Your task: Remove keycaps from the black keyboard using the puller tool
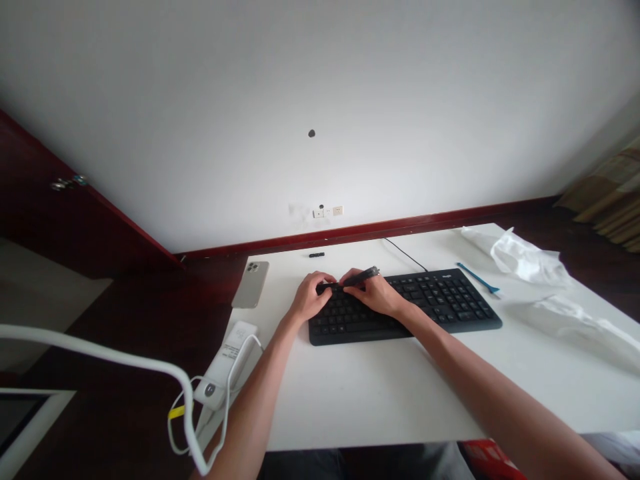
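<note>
Both my hands are held together just above the top left of a black computer keyboard [440, 300]. My left hand [310, 297] pinches one end of a slim black pen-like stick [363, 277], and my right hand [373, 293] grips it farther along, with its tip showing past my fingers. My hands hide the keyboard's left keys. A short black cylinder [316, 255], perhaps a cap, lies on the white desk [380, 400] beyond my left hand.
A phone [250, 285] lies at the desk's left edge, near a white corded device [225, 363]. A blue strip-like tool [477, 278] and crumpled white plastic [525, 257] lie on the right. The keyboard's black cable runs to the desk's far edge.
</note>
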Tool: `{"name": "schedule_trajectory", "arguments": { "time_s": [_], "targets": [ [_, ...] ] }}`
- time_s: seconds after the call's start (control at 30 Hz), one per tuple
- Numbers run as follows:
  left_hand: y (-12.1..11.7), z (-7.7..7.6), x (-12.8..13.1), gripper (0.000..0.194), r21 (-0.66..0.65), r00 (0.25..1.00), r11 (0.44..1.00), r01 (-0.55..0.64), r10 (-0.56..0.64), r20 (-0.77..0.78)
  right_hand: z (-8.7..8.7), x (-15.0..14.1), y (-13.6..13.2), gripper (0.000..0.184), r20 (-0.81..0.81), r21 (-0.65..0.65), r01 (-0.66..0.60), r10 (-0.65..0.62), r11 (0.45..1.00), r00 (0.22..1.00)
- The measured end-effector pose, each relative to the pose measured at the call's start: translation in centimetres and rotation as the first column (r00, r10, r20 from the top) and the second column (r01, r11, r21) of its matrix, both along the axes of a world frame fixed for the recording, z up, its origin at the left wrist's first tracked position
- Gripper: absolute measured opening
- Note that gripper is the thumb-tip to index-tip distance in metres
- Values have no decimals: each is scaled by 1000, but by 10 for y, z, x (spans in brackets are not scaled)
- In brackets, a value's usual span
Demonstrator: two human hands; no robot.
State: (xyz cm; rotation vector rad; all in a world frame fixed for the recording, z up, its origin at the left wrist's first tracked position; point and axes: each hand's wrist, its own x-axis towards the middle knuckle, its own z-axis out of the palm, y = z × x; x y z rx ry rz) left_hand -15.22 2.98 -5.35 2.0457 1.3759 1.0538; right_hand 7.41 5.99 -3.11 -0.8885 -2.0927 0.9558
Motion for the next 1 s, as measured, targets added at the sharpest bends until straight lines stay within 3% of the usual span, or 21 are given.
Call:
{"name": "schedule_trajectory", "arguments": {
  "time_s": [0.4,0.57,1.0],
  "targets": [
    [-1,0,-1,30,26,1000,1000,14,-14,-15,6,5,10,20,49,-75,25,-21,997,999],
    [0,-2,-1,30,40,1000,999,15,-15,-4,5,1,14,27,-10,-105,20,-21,994,1000],
    [0,0,-1,15,37,1000,999,15,-15,-1,-5,-3,22,22,-13,-65,38,-39,997,999]
  ]
}}
